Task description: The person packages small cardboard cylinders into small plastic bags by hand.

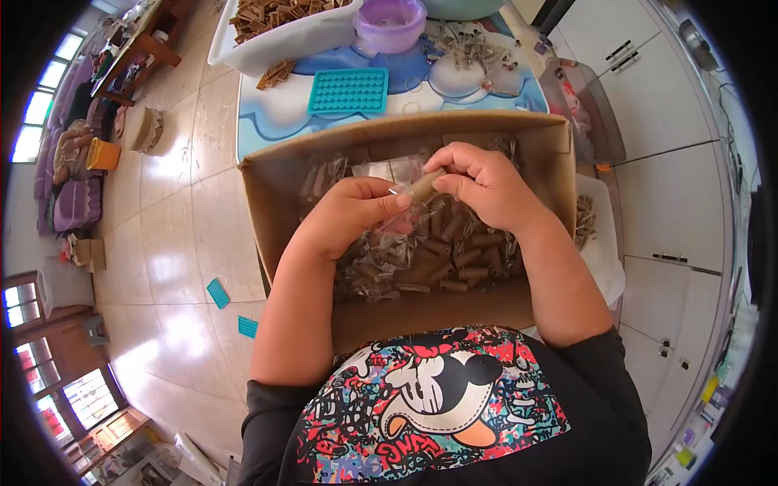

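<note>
Above the open cardboard box (340, 316), both my hands are closed on one small brown cardboard tube (425, 187). My left hand (354, 209) pinches its lower end, where clear plastic film shows around the fingers. The thumb and fingers of my right hand (489, 185) grip its upper end. Under my hands, the box holds many loose brown tubes (468, 259) and crumpled clear plastic bags (369, 271). Whether the film under my left fingers wraps the held tube, I cannot tell.
Beyond the box is a cloud-patterned table (284, 130) with a teal moulded tray (349, 91), a white bin (231, 53) of brown pieces, a purple bowl (391, 28) and a pile of small clear items (478, 49). White cabinets (664, 186) stand on the right.
</note>
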Action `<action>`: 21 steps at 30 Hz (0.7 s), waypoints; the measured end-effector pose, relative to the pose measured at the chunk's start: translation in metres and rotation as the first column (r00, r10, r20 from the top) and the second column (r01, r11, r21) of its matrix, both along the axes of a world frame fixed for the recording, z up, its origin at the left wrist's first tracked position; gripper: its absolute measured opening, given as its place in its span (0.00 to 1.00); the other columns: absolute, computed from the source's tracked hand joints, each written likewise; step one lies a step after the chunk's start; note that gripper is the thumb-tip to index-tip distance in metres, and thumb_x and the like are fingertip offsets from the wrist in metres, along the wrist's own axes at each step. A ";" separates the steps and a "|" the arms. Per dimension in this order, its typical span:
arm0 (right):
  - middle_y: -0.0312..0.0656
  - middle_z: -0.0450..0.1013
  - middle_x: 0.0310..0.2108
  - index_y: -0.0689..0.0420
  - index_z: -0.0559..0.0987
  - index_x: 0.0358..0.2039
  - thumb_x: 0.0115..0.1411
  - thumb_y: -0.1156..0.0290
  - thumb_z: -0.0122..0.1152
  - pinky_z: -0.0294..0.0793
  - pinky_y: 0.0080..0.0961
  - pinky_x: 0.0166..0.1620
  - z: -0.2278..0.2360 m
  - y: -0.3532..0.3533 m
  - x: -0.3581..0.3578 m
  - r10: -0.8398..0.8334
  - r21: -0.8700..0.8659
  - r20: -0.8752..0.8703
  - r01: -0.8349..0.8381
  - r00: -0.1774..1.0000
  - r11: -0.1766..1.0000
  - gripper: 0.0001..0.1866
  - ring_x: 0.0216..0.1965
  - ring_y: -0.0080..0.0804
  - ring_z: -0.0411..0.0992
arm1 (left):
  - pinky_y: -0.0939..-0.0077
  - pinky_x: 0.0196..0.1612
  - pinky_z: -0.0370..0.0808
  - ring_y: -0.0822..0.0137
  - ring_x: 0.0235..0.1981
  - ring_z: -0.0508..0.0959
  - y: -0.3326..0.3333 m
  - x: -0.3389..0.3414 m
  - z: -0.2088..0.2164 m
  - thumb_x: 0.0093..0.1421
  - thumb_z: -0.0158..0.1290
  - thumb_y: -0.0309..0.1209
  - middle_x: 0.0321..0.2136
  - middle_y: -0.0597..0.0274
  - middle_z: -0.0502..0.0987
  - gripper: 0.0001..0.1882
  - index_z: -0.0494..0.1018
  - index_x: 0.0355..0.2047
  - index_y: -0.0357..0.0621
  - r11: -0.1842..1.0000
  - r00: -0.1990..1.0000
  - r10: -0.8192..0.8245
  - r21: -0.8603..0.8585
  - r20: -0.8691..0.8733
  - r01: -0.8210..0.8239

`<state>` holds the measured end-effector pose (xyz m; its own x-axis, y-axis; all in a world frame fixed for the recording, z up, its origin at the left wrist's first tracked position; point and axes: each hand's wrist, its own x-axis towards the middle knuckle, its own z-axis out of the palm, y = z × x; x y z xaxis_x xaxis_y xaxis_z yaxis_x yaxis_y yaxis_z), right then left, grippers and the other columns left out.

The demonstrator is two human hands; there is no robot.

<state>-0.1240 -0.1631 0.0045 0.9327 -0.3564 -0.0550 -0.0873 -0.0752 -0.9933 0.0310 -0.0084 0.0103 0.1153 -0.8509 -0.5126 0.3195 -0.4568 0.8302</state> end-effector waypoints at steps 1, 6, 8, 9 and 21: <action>0.30 0.67 0.23 0.59 0.73 0.36 0.55 0.77 0.54 0.61 0.14 0.28 0.000 0.000 0.000 0.012 -0.009 0.002 -0.012 1.000 1.000 0.07 0.24 0.13 0.60 | 0.83 0.33 0.69 0.75 0.29 0.75 0.000 -0.001 -0.001 0.55 0.54 0.35 0.27 0.62 0.77 0.15 0.73 0.35 0.34 1.000 1.000 -0.009 -0.001 -0.007 0.009; 0.32 0.67 0.22 0.61 0.72 0.36 0.55 0.76 0.55 0.63 0.16 0.29 0.002 0.005 0.002 0.054 -0.019 0.010 -0.054 0.998 0.998 0.08 0.25 0.15 0.61 | 0.84 0.33 0.69 0.74 0.32 0.76 0.001 -0.004 -0.009 0.57 0.52 0.36 0.28 0.62 0.77 0.16 0.72 0.37 0.34 0.999 0.998 -0.025 -0.032 -0.056 0.023; 0.33 0.68 0.22 0.61 0.71 0.36 0.54 0.75 0.56 0.63 0.17 0.30 0.002 0.007 0.002 0.037 0.019 0.024 -0.038 0.999 0.999 0.09 0.25 0.16 0.62 | 0.79 0.41 0.71 0.70 0.34 0.76 0.000 -0.008 -0.006 0.57 0.52 0.38 0.33 0.57 0.77 0.19 0.72 0.39 0.31 0.993 0.985 0.031 -0.107 -0.168 -0.049; 0.34 0.68 0.22 0.62 0.71 0.36 0.54 0.75 0.56 0.64 0.17 0.30 0.001 0.007 0.002 0.030 0.022 0.010 -0.030 0.999 0.999 0.09 0.26 0.16 0.63 | 0.79 0.41 0.71 0.70 0.34 0.76 -0.001 -0.010 -0.006 0.57 0.52 0.38 0.33 0.57 0.77 0.19 0.72 0.39 0.31 0.993 0.985 0.030 -0.107 -0.167 -0.049; 0.34 0.71 0.23 0.61 0.73 0.31 0.54 0.75 0.57 0.65 0.17 0.31 -0.002 0.010 0.000 0.031 0.029 0.052 -0.032 0.998 0.999 0.06 0.26 0.17 0.65 | 0.83 0.35 0.70 0.73 0.33 0.75 0.001 0.000 -0.003 0.57 0.53 0.35 0.30 0.62 0.76 0.15 0.73 0.36 0.32 0.992 0.990 -0.062 -0.115 -0.131 0.047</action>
